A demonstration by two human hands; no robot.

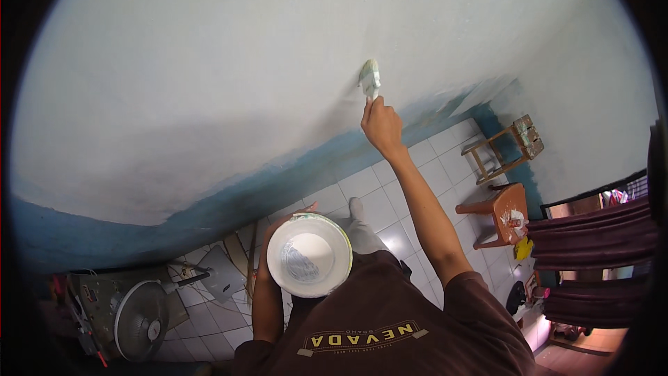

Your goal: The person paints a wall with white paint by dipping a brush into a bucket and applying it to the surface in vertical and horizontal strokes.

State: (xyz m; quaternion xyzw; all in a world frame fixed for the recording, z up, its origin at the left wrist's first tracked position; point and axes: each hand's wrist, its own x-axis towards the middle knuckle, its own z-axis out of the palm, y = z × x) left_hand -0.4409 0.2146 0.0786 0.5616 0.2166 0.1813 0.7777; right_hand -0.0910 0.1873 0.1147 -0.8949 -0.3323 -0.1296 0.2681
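My right hand [382,124] grips the handle of a paintbrush [370,79], its bristles against the wall [235,52]. Most of that wall is whitish, with a ragged blue band [292,172] left along its lower part. Close to my body, my left hand [282,223] holds a round plastic bucket [310,255] from the side and below; most of the fingers are hidden by it. White paint [313,250] lies in the bottom of the bucket, with a greyish streaked patch on one side.
To the right stand a wooden stool [527,137] and an orange plastic stool [503,214] bearing paint stains. A dark red curtain [595,235] hangs beyond them. At the lower left is a pedestal fan [142,321] beside a grey cabinet [99,297]. White tiles [391,193] cover the floor.
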